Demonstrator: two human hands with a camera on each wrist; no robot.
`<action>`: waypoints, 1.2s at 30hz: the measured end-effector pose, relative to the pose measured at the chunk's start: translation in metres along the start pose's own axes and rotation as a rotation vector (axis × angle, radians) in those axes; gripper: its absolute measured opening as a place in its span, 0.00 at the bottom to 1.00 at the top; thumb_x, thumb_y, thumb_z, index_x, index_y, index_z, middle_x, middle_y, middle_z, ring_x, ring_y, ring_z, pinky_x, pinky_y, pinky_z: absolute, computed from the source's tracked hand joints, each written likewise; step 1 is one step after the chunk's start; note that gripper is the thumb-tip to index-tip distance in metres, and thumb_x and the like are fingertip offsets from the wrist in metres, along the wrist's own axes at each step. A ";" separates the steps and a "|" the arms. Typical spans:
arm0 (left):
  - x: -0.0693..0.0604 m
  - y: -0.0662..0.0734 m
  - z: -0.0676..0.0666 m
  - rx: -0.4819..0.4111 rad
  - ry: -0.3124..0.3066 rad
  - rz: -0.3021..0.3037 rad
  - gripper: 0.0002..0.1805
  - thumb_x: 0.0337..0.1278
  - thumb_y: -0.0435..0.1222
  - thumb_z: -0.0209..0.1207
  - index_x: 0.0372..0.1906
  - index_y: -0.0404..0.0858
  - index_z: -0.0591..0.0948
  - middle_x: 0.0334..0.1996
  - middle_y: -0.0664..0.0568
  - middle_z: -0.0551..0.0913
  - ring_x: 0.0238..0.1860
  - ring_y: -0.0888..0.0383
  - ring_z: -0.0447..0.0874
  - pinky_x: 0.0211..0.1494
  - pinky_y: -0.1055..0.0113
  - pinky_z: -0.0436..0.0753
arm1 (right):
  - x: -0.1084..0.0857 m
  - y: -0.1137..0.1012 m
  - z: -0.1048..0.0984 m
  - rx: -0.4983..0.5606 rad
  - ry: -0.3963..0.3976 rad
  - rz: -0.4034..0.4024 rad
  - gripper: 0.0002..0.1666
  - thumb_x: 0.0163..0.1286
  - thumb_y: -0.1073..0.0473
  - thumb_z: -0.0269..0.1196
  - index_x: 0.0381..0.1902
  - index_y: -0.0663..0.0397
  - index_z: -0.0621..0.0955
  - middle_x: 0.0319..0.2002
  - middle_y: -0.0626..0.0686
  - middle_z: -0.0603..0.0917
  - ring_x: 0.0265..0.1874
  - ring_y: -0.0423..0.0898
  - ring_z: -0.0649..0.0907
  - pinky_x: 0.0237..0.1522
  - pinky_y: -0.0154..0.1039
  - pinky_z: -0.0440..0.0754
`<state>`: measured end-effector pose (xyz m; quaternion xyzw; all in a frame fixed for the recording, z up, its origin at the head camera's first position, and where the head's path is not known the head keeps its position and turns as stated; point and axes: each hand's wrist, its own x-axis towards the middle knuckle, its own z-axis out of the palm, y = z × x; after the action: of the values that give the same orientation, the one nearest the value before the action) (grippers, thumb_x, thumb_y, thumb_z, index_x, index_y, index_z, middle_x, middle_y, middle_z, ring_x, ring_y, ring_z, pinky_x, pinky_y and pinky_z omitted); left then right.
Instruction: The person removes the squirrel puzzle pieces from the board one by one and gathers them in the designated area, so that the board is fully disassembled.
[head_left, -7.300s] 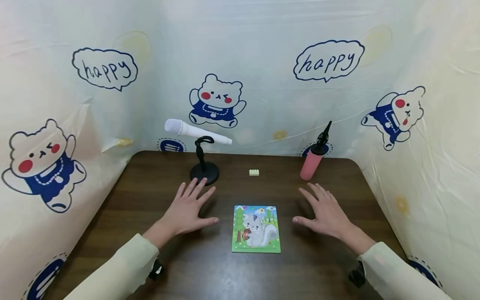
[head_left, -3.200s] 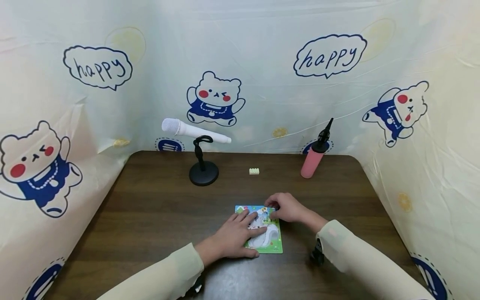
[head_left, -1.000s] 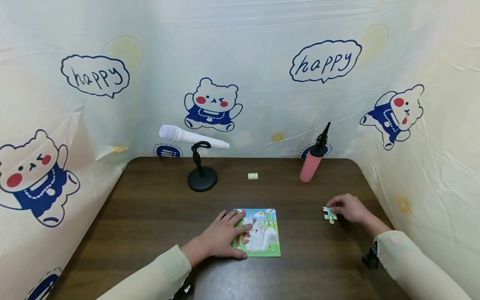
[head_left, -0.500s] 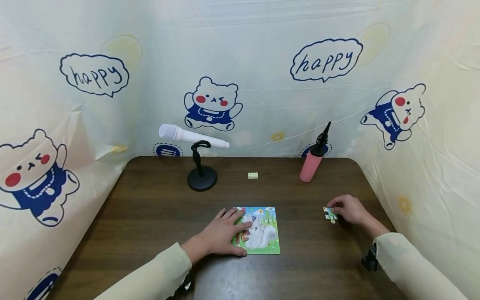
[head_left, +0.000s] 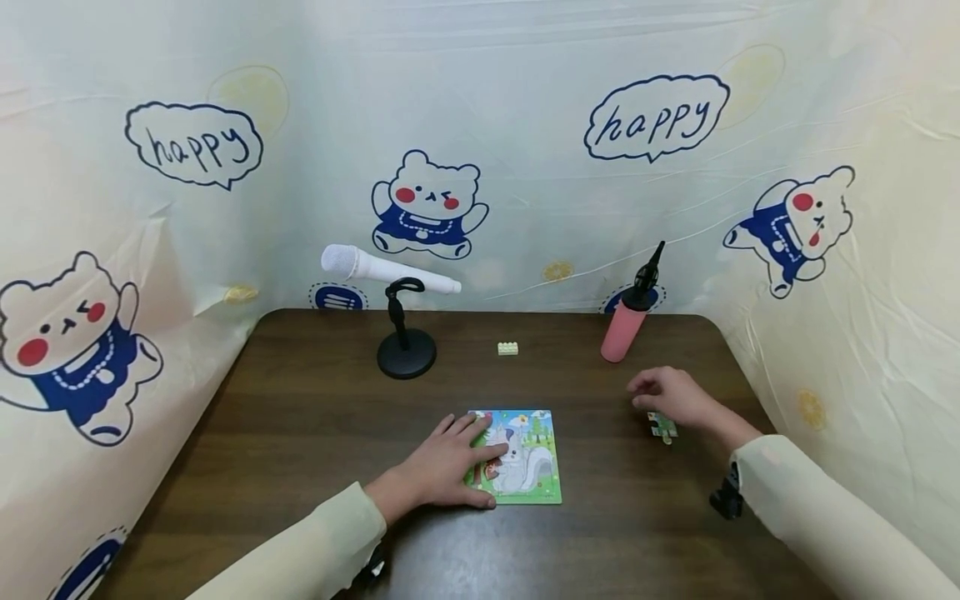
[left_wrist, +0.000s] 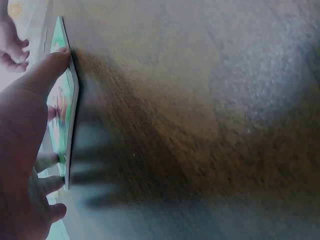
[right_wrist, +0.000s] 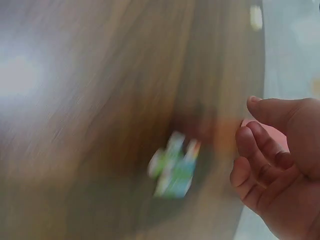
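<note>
A square jigsaw puzzle (head_left: 534,467) with a grey squirrel picture lies flat on the table. My left hand (head_left: 446,462) rests on its left side with fingers spread; in the left wrist view the thumb touches the puzzle's (left_wrist: 62,102) near edge. To the right, one loose jigsaw piece (head_left: 663,430) lies on the wood. Just above that piece my right hand (head_left: 672,396) hovers with loosely bent fingers and nothing between them. The right wrist view shows the piece (right_wrist: 175,172), blurred, apart from the fingertips.
Behind the puzzle stand a white microphone (head_left: 393,271) on a black stand (head_left: 407,354), a small cream toy brick (head_left: 507,348) and a pink hand pump (head_left: 622,332) with a black nozzle. A printed cloth (head_left: 525,100) hangs around the table's (head_left: 322,417) back and sides.
The right hand took a piece from near the puzzle's top right, set it down at the right, and now has let go and lifted leftward. The left hand stays on the puzzle.
</note>
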<state>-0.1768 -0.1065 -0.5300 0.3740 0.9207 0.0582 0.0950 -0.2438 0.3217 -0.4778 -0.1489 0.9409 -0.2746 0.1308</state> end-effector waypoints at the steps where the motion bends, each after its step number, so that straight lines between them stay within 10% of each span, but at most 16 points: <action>1: 0.000 0.000 -0.001 -0.003 -0.003 0.000 0.46 0.52 0.76 0.56 0.77 0.67 0.66 0.81 0.46 0.57 0.80 0.41 0.55 0.77 0.35 0.58 | 0.005 -0.008 0.002 0.005 -0.009 -0.013 0.13 0.72 0.61 0.66 0.51 0.60 0.86 0.43 0.52 0.88 0.44 0.49 0.86 0.47 0.50 0.85; 17: 0.001 0.002 -0.001 -0.036 -0.019 0.002 0.45 0.54 0.76 0.55 0.77 0.67 0.65 0.82 0.46 0.55 0.81 0.40 0.52 0.76 0.37 0.62 | 0.059 -0.105 0.069 0.051 -0.132 -0.199 0.12 0.70 0.59 0.69 0.49 0.55 0.87 0.40 0.47 0.88 0.37 0.41 0.82 0.45 0.42 0.82; 36: -0.003 0.006 -0.003 -0.062 -0.029 -0.028 0.44 0.55 0.73 0.58 0.77 0.66 0.66 0.82 0.45 0.54 0.82 0.39 0.51 0.74 0.34 0.62 | 0.062 -0.136 0.100 0.048 -0.159 -0.166 0.12 0.66 0.61 0.72 0.47 0.58 0.87 0.34 0.47 0.87 0.31 0.39 0.80 0.38 0.38 0.80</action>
<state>-0.1716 -0.1048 -0.5252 0.3588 0.9221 0.0797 0.1209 -0.2399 0.1428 -0.4939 -0.2445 0.9051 -0.2943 0.1853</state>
